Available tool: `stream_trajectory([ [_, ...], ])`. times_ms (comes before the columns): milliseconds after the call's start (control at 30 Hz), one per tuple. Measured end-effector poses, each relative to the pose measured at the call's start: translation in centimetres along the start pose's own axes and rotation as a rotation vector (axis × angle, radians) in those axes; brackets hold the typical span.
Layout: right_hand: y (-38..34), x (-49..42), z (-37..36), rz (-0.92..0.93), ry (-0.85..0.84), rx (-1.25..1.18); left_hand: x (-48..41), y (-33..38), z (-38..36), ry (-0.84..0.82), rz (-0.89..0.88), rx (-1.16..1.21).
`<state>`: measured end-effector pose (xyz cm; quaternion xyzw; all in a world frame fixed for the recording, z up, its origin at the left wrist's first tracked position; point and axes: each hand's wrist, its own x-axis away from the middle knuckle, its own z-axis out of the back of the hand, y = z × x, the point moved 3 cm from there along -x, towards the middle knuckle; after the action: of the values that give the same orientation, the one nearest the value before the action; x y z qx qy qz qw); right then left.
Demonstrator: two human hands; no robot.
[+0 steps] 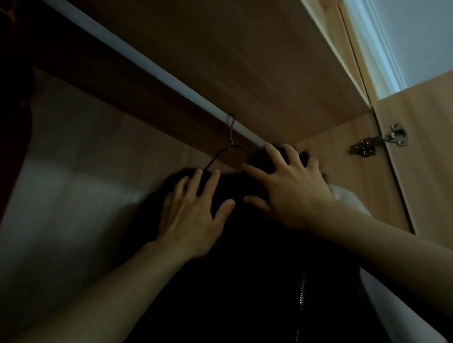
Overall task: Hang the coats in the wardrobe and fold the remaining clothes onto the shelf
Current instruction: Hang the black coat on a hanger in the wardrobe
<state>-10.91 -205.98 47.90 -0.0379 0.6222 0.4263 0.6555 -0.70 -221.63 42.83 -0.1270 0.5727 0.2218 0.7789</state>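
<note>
Wardrobe (240,52), view up under its top panel. Dark coat (239,288) hangs near the right end of the white rail (135,55), close to the side wall, zip facing out. Judged soft, bulky and fairly heavy, likely to slide on thin wire, so hold it at the shoulders (not the zip front). Right hand (287,191) is spread, fingers flat on the collar. Left hand (193,217) is spread on the left shoulder. Wire hanger (219,153) is hooked over the rail, just above both hands.
</note>
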Motion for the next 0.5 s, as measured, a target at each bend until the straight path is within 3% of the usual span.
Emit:
stream_trajectory([
  [200, 0.5, -0.7, -3.0, -0.040, -0.040, 0.105, -2.3, -3.1, -3.2, -0.048, 0.153, -0.040],
  [500, 0.9, -1.5, -7.0, -0.090, -0.008, 0.109, -6.4, -8.6, -7.0, 0.070, 0.248, -0.138],
])
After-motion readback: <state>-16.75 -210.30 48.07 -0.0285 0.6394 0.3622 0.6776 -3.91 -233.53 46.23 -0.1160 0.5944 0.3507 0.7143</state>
